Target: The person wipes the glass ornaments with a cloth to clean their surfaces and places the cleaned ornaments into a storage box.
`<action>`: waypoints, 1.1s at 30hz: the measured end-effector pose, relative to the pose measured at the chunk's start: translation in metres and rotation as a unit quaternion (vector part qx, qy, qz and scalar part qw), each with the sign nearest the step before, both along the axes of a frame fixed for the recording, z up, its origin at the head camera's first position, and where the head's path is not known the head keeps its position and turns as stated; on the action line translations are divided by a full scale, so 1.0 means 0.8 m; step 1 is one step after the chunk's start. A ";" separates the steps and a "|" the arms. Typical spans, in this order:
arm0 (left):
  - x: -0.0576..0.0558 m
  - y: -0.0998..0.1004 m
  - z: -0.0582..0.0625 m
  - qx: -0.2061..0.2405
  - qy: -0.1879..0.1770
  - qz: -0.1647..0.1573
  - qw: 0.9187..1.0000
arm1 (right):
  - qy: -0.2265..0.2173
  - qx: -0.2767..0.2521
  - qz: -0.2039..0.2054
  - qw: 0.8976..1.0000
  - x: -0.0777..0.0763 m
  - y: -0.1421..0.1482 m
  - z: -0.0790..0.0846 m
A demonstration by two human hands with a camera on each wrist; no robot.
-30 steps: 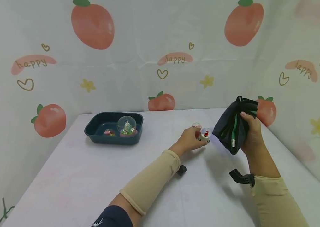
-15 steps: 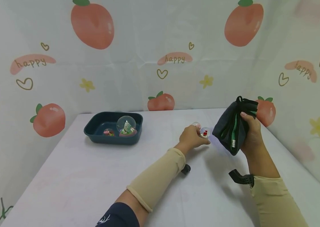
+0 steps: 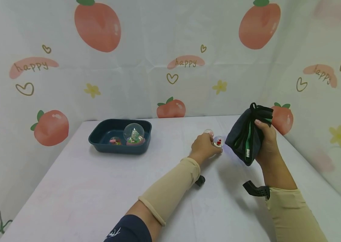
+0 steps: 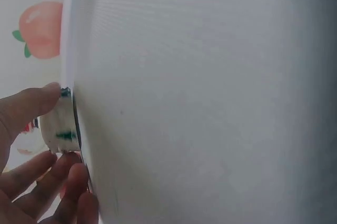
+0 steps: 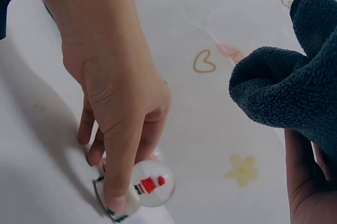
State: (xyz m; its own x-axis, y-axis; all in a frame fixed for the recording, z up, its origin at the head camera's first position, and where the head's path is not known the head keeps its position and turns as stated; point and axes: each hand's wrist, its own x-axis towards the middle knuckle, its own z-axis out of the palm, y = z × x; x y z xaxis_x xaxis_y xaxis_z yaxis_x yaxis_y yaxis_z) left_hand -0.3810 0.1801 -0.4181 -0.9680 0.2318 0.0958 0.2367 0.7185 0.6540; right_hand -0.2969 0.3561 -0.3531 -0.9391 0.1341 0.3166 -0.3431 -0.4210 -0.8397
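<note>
A small snow globe [image 3: 218,141] with a red-and-white Santa figure stands at the table's right side. My left hand [image 3: 203,148] grips its white base [image 4: 62,126], which has green tree marks, thumb on one side and fingers on the other. A second small globe [image 3: 209,132] shows just behind that hand, mostly hidden. My right hand [image 3: 268,143] holds a bunched dark cloth [image 3: 245,134] with green trim and a black loop, raised to the right of the globes. In the right wrist view the cloth [image 5: 284,84] looks fluffy, like a towel.
At the back left of the white table [image 3: 98,188] stands a dark teal tray [image 3: 100,149]. Inside it are a larger snow globe [image 3: 134,134] with a tree and a small globe [image 3: 115,140] with a pink figure. A fruit-printed curtain [image 3: 146,80] hangs behind.
My left hand has shifted slightly right and its fingers have come round the Santa globe's base, covering more of it. The right hand and cloth have hardly moved.
</note>
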 end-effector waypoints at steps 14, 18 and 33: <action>-0.001 -0.009 0.000 -0.077 0.018 -0.033 0.996 | -0.028 0.015 0.002 1.000 -0.001 -0.006 -0.003; -0.001 -0.020 -0.003 -0.083 0.023 -0.051 0.995 | -0.026 0.019 0.003 0.999 -0.001 -0.005 -0.005; 0.034 -0.140 0.014 0.060 0.044 -0.103 0.992 | -0.051 0.028 0.044 0.997 -0.010 -0.018 -0.019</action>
